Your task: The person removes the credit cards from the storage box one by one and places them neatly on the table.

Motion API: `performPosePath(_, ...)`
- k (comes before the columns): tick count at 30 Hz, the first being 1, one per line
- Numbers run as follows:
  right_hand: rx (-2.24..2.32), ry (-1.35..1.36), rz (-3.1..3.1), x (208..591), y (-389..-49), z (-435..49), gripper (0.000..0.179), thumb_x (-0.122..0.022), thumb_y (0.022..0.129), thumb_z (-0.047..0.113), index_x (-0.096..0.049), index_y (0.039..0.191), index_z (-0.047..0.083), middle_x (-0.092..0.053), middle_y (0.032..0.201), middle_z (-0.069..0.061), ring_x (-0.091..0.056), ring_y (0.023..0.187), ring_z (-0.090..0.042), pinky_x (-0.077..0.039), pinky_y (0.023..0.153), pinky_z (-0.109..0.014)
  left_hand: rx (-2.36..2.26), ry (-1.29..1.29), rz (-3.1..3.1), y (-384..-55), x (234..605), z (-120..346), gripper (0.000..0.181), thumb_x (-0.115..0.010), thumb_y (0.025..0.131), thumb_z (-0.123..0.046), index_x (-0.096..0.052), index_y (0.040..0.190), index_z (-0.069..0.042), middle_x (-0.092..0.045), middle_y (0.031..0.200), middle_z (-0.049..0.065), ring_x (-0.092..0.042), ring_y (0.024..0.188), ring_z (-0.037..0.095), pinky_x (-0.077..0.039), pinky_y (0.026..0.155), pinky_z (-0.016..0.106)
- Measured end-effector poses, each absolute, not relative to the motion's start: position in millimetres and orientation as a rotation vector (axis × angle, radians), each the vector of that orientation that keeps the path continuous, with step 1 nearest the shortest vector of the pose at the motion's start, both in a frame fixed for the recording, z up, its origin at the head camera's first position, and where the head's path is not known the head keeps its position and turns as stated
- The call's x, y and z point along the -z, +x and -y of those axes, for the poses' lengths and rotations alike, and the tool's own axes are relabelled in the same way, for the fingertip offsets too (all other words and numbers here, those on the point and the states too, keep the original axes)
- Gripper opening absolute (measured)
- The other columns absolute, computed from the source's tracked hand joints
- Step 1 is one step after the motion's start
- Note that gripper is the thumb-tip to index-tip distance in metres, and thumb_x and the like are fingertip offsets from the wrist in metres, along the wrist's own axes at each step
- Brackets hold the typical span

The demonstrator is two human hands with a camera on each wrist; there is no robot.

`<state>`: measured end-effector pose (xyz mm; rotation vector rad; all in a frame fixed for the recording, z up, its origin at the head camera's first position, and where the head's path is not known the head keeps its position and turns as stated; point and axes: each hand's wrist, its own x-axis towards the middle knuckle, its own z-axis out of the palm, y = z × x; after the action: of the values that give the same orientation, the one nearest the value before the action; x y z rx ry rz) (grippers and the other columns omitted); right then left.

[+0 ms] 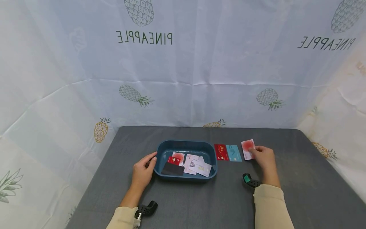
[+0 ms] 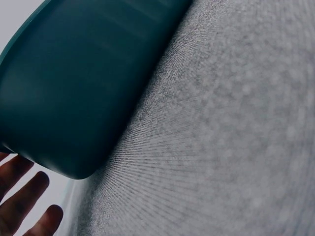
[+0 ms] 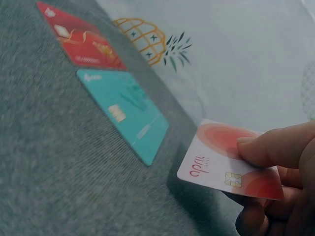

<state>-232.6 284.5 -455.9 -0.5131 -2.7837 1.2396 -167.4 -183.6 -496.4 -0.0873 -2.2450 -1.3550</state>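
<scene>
My right hand [image 1: 264, 157] pinches a white and red chip card [image 3: 229, 162] between thumb and fingers. In the right wrist view the card is tilted, with its shadow on the cloth beneath it. To its left lie a blue VIP card [image 1: 234, 153] and, beside that, a red VIP card [image 1: 221, 152]. My left hand [image 1: 143, 170] touches the left end of a dark blue tray [image 1: 186, 179], fingers fairly straight at the rim. The left wrist view shows spread fingers [image 2: 24, 199] by the tray's outer corner.
Inside the tray several cards overlap: a black card [image 1: 172, 169], a red card [image 1: 173, 160], a white and red card [image 1: 178, 156] and a white VIP card [image 1: 201, 168]. Grey cloth [image 1: 200, 206] covers the table. A pineapple-print curtain [image 1: 183, 63] hangs behind and at both sides.
</scene>
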Motion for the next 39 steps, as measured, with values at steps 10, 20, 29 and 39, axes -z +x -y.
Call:
performPosePath(10, -1.258, -0.544, 2.832, 462.7, -233.5, -286.5, 0.055, -0.058, 0.096, 0.04, -0.059, 0.127, -0.005, -0.055, 0.127, -0.029, -0.048, 0.106, -0.038, -0.047, 0.084, -0.046, 1.353, -0.121, 2.233, -168.3, 496.4, 184.0, 0.025, -0.064, 0.097, -0.02, -0.073, 0.12, -0.017, -0.072, 0.118, 0.003, -0.065, 0.085, 0.006, -0.049, 0.07, 0.015)
performPosePath(20, -1.209, -0.592, 2.815, 466.5, -232.4, -285.4, 0.057, -0.06, 0.095, 0.041, -0.058, 0.126, -0.007, -0.054, 0.128, -0.03, -0.046, 0.108, -0.04, -0.046, 0.089, -0.052, 1.362, -0.118, 2.24, -169.1, 497.3, 184.4, 0.025, -0.064, 0.097, -0.021, -0.073, 0.12, -0.018, -0.071, 0.118, 0.001, -0.063, 0.082, 0.007, -0.048, 0.068, 0.015)
performPosePath(29, -1.18, -0.583, 2.819, 467.2, -232.7, -285.1, 0.058, -0.061, 0.094, 0.042, -0.06, 0.124, -0.007, -0.055, 0.126, -0.031, -0.047, 0.108, -0.041, -0.045, 0.089, -0.053, 1.376, -0.105, 2.246, -168.5, 497.1, 184.8, 0.024, -0.063, 0.097, -0.021, -0.073, 0.12, -0.018, -0.071, 0.118, -0.001, -0.065, 0.088, 0.007, -0.049, 0.071, 0.014)
performPosePath(39, -1.245, -0.544, 2.81, 469.1, -232.9, -287.9, 0.062, -0.06, 0.095, 0.047, -0.059, 0.127, -0.007, -0.055, 0.129, -0.03, -0.047, 0.108, -0.038, -0.045, 0.087, -0.048, 1.373, -0.097, 2.256, -167.5, 496.0, 185.0, 0.025, -0.063, 0.098, -0.021, -0.073, 0.12, -0.019, -0.071, 0.119, -0.001, -0.063, 0.083, 0.007, -0.049, 0.069, 0.016)
